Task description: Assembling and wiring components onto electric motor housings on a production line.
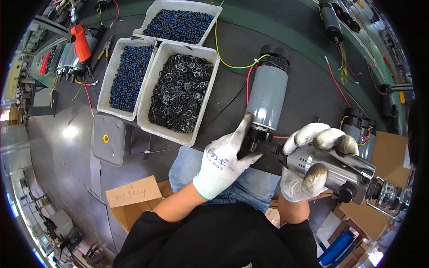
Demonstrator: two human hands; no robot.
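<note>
A grey cylindrical motor with black end caps lies on the dark bench, its threaded shaft end pointing toward me. My left hand, in a white glove, rests against that near end, thumb up along the black cap and fingers by the shaft. My right hand, also gloved, grips a silver pneumatic tool whose black nose points at the shaft from the right. Red, black and yellow-green wires run from the motor's far end.
Three white bins stand at the back left: one of black rings, two of blue rings. A red-handled tool and pliers lie far left. More motors sit to the right. Cardboard boxes stand below the bench.
</note>
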